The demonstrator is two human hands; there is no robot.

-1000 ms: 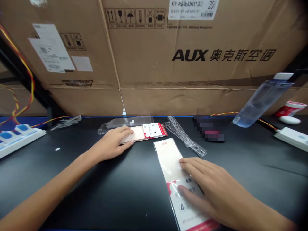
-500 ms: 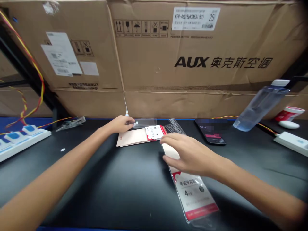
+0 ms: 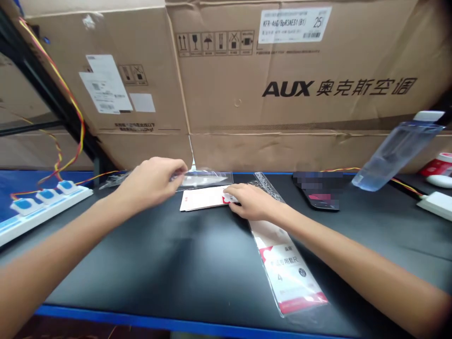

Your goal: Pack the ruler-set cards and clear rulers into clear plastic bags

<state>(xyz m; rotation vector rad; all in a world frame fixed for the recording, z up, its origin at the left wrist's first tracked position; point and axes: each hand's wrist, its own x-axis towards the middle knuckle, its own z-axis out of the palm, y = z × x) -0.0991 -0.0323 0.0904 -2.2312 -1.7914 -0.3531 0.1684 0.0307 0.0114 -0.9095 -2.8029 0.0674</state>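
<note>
Cardboard boxes (image 3: 282,84) printed AUX stand behind a black tabletop (image 3: 148,268) with a blue front edge. Two hands are in view. The left hand (image 3: 151,183) is at the back of the tabletop, its fingers (image 3: 180,165) closed on the edge of one clear plastic sleeve (image 3: 208,178), whose long axis runs left to right. Just in front of that sleeve lies one white card (image 3: 201,198), also long from left to right, with red printing at its right end. The right hand (image 3: 252,202) rests there, its fingers (image 3: 233,190) open and lying on the card, not gripping it. One long clear packet (image 3: 287,268) lies below the right wrist, pointing diagonally from upper left to lower right, its red band at the lower end. One clear ruler strip (image 3: 264,181) lies angled behind the right hand. Further right are one phone (image 3: 318,188), its surface blurred, and one tilted water bottle (image 3: 397,155). Two power strips (image 3: 45,207) sit at the sides, the other (image 3: 436,205) at far right.
</note>
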